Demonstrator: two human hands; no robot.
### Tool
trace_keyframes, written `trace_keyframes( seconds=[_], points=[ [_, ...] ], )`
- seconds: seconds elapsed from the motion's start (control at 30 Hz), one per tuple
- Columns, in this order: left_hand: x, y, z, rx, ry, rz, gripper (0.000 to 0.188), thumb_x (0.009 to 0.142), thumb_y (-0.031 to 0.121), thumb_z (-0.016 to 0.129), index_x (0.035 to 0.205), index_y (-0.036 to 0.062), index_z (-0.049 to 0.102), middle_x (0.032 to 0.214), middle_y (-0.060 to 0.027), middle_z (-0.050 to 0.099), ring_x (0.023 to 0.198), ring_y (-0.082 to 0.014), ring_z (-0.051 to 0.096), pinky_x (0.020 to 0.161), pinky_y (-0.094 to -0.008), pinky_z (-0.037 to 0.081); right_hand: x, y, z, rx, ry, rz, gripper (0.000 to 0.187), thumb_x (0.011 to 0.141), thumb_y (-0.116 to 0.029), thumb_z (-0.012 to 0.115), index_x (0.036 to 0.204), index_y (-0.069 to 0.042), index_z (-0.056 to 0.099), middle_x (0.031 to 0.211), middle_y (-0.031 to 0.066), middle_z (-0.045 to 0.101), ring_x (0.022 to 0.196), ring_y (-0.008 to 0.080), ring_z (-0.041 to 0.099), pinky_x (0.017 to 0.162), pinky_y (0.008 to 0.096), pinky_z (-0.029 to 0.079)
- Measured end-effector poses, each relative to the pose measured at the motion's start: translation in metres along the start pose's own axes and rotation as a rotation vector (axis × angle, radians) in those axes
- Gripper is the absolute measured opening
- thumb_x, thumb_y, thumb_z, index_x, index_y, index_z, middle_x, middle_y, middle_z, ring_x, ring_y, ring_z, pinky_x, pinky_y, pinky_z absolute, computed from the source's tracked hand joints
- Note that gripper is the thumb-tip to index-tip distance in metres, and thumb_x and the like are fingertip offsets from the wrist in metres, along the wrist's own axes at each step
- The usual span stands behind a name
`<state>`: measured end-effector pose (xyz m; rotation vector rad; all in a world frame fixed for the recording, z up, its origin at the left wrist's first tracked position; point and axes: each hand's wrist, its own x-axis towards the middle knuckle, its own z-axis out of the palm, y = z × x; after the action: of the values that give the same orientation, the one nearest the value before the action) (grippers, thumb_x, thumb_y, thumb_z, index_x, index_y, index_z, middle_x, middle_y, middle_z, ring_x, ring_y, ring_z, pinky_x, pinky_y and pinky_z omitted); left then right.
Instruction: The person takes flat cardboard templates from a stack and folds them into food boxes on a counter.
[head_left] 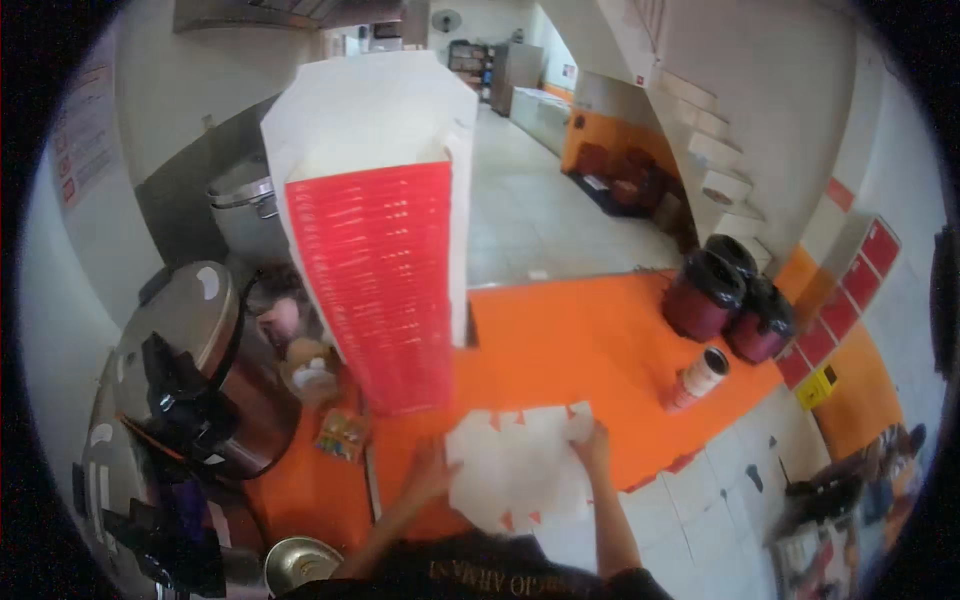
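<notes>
A flat white cardboard box blank (520, 465) with notched edges lies in front of me, low over the orange table, its inner side up. At its left edge is my left hand (432, 470), somewhat blurred, fingers closed on the rim. My right hand (592, 447) grips the upper right corner flap, with the thumb on top. Just beyond my left hand rises a tall stack of nested red paper trays (380, 270) with white insides. The blank's underside is hidden.
Large metal pots (205, 330) stand at the left, with a small packet (342, 436) and a metal bowl (303, 563) nearer me. On the orange table's (560, 340) right side are dark red cookers (705, 295) and an upright can (704, 370). Stairs (715, 150) rise behind.
</notes>
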<state>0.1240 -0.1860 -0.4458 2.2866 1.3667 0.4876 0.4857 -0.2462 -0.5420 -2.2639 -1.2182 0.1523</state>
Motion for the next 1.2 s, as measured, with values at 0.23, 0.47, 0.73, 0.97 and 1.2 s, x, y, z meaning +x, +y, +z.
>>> trace_keyframes(
  seconds=[0.23, 0.47, 0.73, 0.97, 1.2],
  points=[
    [-0.014, -0.082, 0.109, -0.539, -0.138, 0.030, 0.066, 0.080, 0.020, 0.059, 0.129, -0.0095, 0.025, 0.123, -0.0249, 0.044, 0.117, -0.0325, 0.043, 0.100, -0.0423, 0.033, -0.019, -0.059, -0.020, -0.141, -0.053, 0.068, 0.060, 0.076, -0.015, 0.064, 0.128, -0.003, 0.036, 0.128, 0.0198, 0.041, 0.111, 0.0334, 0.048, 0.088, 0.0442, 0.043],
    [-0.002, -0.028, 0.091, -0.517, -0.415, -0.024, 0.070, 0.077, 0.012, 0.060, 0.133, -0.0040, 0.021, 0.124, -0.0225, 0.044, 0.117, -0.0322, 0.043, 0.098, -0.0411, 0.036, -0.036, -0.028, 0.021, -0.740, 0.129, -0.129, 0.058, 0.083, -0.029, 0.053, 0.133, -0.004, 0.036, 0.139, 0.0160, 0.029, 0.128, 0.0310, 0.029, 0.100, 0.0502, 0.028],
    [0.003, 0.024, 0.081, -0.554, -0.167, -0.028, 0.060, 0.072, 0.010, 0.069, 0.124, -0.0001, 0.041, 0.110, -0.0165, 0.056, 0.104, -0.0263, 0.053, 0.088, -0.0393, 0.044, 0.005, -0.013, -0.026, -0.504, 0.019, 0.410, 0.123, 0.051, -0.066, 0.071, 0.135, 0.007, 0.019, 0.141, 0.0171, 0.024, 0.131, 0.0294, 0.025, 0.100, 0.0584, 0.024],
    [-0.004, -0.007, 0.089, -0.792, -0.349, -0.219, 0.029, 0.075, 0.012, 0.070, 0.099, 0.0003, 0.058, 0.091, -0.0086, 0.064, 0.085, -0.0195, 0.060, 0.078, -0.0340, 0.048, 0.002, -0.062, -0.051, -0.599, -0.097, 0.297, 0.104, 0.057, -0.059, 0.072, 0.129, 0.003, 0.029, 0.135, 0.0153, 0.033, 0.128, 0.0279, 0.028, 0.094, 0.0567, 0.031],
    [0.011, 0.011, 0.111, -0.828, -0.265, -0.146, 0.036, 0.076, 0.014, 0.069, 0.106, -0.0005, 0.053, 0.100, -0.0108, 0.059, 0.092, -0.0199, 0.057, 0.078, -0.0341, 0.048, 0.033, 0.041, -0.031, -0.415, 0.214, 0.060, 0.032, 0.083, -0.013, 0.052, 0.111, -0.002, 0.041, 0.096, 0.0160, 0.061, 0.086, 0.0307, 0.060, 0.072, 0.0408, 0.050]
  ],
)
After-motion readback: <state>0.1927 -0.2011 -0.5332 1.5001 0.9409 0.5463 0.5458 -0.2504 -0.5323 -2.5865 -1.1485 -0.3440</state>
